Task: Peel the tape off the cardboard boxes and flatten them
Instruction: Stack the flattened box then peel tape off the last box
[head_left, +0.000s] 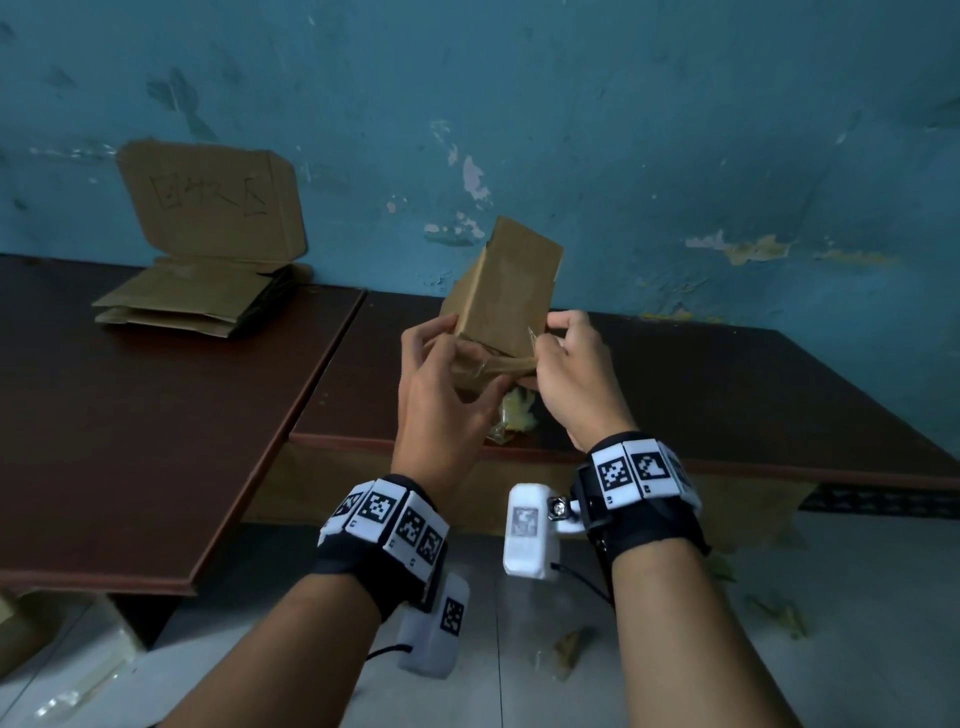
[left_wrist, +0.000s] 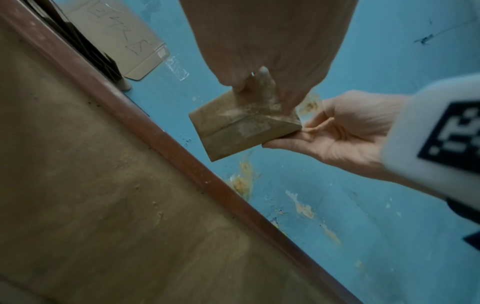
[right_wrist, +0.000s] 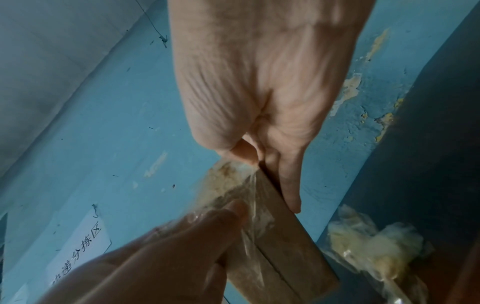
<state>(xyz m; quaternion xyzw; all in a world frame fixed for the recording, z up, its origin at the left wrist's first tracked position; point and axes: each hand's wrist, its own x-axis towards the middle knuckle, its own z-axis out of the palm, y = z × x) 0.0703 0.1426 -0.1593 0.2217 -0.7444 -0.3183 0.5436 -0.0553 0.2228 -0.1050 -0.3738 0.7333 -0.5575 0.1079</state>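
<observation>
Head view: small cardboard box (head_left: 506, 291) held in the air above the front edge of the right-hand bench (head_left: 727, 395), tilted, not touching it. Left hand (head_left: 441, 395) grips the box's lower end, fingers curled round it. Right hand (head_left: 574, 374) pinches a strip of clear tape (head_left: 511, 364) at the same end, tape partly lifted and stretched off the flap seam. Crumpled wad of peeled tape (head_left: 511, 418) lies on the bench near its front edge, mostly hidden behind both hands. Stack of flattened boxes (head_left: 192, 299) sits at the back edge of the left bench (head_left: 130, 426), with a hand-lettered cardboard sign (head_left: 213, 202) leaning on the blue wall (head_left: 675, 130) behind it.
</observation>
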